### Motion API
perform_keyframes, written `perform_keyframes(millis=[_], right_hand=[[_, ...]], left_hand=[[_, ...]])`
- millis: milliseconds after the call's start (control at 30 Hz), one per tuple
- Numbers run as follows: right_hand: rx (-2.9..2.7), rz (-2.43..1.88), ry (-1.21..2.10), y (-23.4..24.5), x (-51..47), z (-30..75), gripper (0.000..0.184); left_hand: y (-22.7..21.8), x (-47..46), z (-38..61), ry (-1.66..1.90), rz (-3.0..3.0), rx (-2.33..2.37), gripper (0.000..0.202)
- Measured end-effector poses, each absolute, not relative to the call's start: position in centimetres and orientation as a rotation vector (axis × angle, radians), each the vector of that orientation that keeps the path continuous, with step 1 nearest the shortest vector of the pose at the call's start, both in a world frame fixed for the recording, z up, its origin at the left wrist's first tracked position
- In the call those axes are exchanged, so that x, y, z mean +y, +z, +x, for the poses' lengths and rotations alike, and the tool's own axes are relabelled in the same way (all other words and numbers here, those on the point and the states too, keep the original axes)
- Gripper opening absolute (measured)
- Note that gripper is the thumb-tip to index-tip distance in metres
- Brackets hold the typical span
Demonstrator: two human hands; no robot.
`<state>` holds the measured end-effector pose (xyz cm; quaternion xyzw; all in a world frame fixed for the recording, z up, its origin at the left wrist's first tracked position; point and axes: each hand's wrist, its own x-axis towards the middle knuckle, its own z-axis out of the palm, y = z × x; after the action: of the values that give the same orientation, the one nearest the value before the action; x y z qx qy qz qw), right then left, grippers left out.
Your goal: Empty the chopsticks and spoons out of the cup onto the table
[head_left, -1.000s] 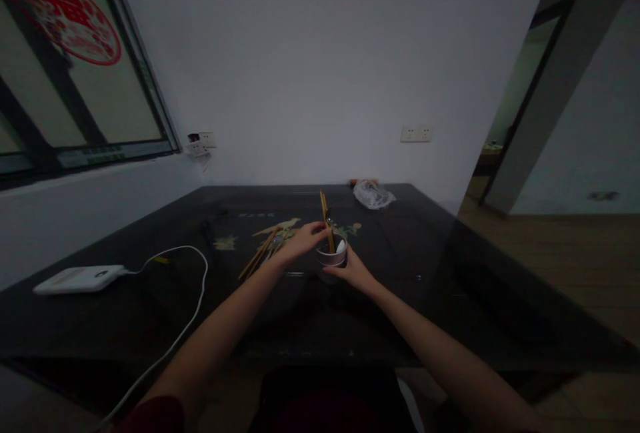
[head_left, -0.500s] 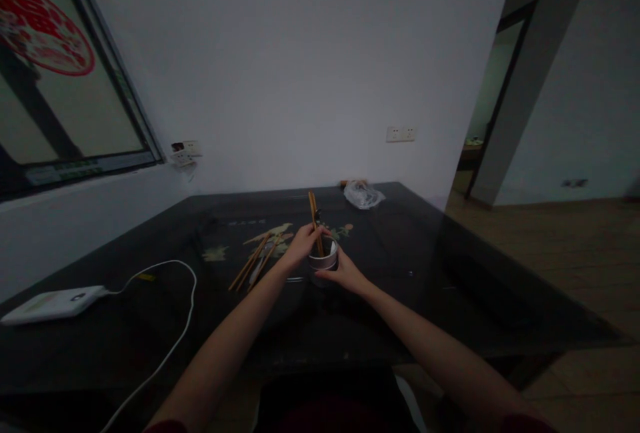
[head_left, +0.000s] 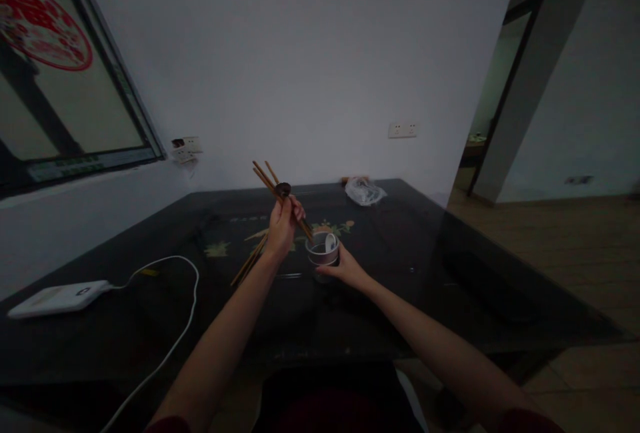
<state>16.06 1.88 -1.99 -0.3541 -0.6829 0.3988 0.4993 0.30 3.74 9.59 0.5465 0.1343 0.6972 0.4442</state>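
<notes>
Left hand (head_left: 285, 223): clamped on a bunch of chopsticks (head_left: 263, 175) and what looks like a dark spoon (head_left: 283, 189), slanting towards 10 o'clock, lower ends by the rim of the cup (head_left: 323, 259).
Right hand (head_left: 349, 268): curled round the cup from 4 o'clock, probably to steady it.
White spoon (head_left: 331, 242): inside the cup, apparently propped by its wall.
Loose chopsticks (head_left: 249, 261): on the bench (head_left: 400, 233), 9 o'clock from the cup.
Plastic bag (head_left: 364, 191): 1 o'clock, well clear of both hands.

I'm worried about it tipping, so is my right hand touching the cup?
Touching: the head view shows your right hand against the side of the cup, thumb across its near wall with no gap.
</notes>
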Motion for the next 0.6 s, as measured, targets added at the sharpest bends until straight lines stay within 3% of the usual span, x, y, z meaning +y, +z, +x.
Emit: perform_keyframes(millis=[133, 300, 600], right_hand=[[-1.650, -0.870, 0.951, -2.0, 1.8, 16.1, 0.088], [-1.656, -0.869, 0.952, -1.9, 1.8, 16.2, 0.086], [-1.654, -0.883, 0.948, -1.8, 1.7, 16.3, 0.087]], left_hand=[[10.6, 3.6, -2.4, 1.818, 1.422, 0.399, 0.030], [9.4, 4.6, -8.4, 1.882, 1.744, 0.937, 0.032], [3.7, 9.9, -18.6, 1.344, 2.182, 1.540, 0.038]])
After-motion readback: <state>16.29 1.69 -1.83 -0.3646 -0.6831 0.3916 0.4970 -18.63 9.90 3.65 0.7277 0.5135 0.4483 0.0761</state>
